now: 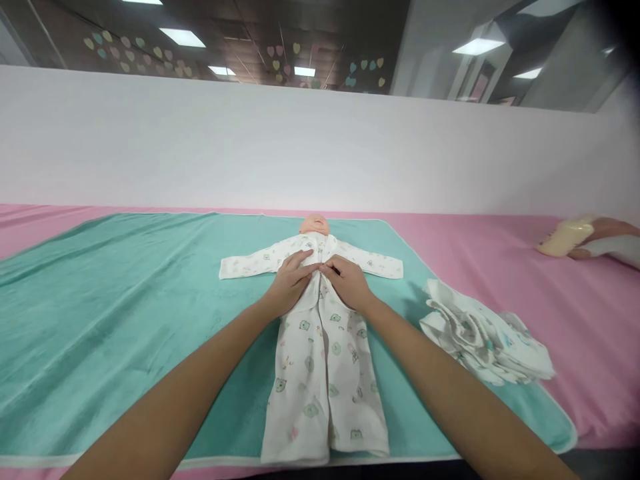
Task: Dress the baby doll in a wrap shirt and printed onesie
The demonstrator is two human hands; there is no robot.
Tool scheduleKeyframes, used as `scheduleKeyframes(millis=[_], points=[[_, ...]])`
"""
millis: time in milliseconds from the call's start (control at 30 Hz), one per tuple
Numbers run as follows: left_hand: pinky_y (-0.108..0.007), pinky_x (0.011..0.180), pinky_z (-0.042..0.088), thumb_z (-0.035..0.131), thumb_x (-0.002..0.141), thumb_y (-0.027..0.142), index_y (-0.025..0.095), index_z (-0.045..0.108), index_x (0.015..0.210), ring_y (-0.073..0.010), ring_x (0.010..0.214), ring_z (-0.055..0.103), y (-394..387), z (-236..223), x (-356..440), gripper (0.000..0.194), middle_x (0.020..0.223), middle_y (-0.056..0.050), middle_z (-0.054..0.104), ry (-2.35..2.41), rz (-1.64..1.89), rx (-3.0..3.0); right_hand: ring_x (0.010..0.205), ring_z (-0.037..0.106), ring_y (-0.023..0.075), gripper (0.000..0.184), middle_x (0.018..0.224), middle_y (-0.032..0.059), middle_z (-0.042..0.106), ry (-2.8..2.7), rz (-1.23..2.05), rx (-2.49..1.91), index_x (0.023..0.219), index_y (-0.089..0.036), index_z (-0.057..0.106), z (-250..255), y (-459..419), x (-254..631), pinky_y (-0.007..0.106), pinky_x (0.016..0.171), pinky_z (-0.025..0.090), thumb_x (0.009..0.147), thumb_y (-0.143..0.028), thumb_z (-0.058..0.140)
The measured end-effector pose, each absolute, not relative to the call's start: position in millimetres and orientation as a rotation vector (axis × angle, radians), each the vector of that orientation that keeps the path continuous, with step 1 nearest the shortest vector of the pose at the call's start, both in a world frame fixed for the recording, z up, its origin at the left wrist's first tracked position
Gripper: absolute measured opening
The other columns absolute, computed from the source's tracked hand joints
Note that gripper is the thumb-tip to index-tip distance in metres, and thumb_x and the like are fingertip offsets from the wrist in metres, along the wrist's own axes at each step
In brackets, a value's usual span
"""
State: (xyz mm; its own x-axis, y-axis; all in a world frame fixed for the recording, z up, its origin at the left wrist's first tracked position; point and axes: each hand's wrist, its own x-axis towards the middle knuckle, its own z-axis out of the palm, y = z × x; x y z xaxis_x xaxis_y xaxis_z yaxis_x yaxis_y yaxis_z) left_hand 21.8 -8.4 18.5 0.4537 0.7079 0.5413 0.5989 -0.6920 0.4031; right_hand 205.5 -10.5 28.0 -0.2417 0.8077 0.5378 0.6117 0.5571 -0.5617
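A doll lies on its back, dressed in a white baby romper with small green and pink animal prints. Its sleeves stretch out to both sides and the legs lie toward me. At the chest, my left hand rests on the cloth, its thumb at the front edge and a finger further up. My right hand is closed, pinching the romper's front edge with thumb and forefinger. Both sets of fingertips meet at the middle opening. What lies under them is hidden. Below my hands the front edges part slightly.
The doll lies on a teal blanket spread over a pink sheet. A crumpled white printed cloth lies to the right. Further right is a pale yellow bottle-like object beside another partly seen doll. A white wall rises behind.
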Motion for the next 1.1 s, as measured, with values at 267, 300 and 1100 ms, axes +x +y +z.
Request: scheduleKeyframes(millis=[267, 300, 1100], points=[[-0.044, 0.112, 0.024, 0.033, 0.092, 0.022, 0.029, 0.058, 0.117, -0.0212, 0.135, 0.024, -8.2, 22.8, 22.9, 0.037, 0.144, 0.001, 0.034, 1.194, 0.983, 2.421, 0.069, 0.048, 0.0120, 0.027, 0.071, -0.0025, 0.053, -1.983, 0.283, -1.148, 0.070, -0.021, 0.051, 30.1, -9.6, 206.3, 0.025, 0.064, 0.034, 0.090, -0.038, 0.044], [-0.044, 0.112, 0.023, 0.033, 0.091, 0.021, 0.030, 0.059, 0.116, -0.0212, 0.135, 0.023, -8.4, 23.7, 23.2, 0.037, 0.144, 0.002, 0.034, 1.191, 0.966, 2.405, 0.069, 0.047, 0.0120, 0.028, 0.071, -0.0024, 0.053, -1.985, 0.283, -1.148, 0.070, -0.021, 0.051, 30.0, -9.3, 206.2, 0.025, 0.064, 0.034, 0.090, -0.039, 0.044], [-0.041, 0.111, 0.026, 0.040, 0.084, 0.016, 0.024, 0.054, 0.108, -0.0188, 0.131, 0.030, -19.9, 24.0, 31.0, 0.029, 0.138, -0.001, 0.041, 1.246, 1.146, 2.270, 0.071, 0.049, 0.0133, 0.027, 0.073, -0.0013, 0.055, -1.756, 0.651, -1.080, 0.072, -0.019, 0.055, 28.1, -6.7, 207.1, 0.026, 0.067, 0.038, 0.084, -0.043, 0.049]])
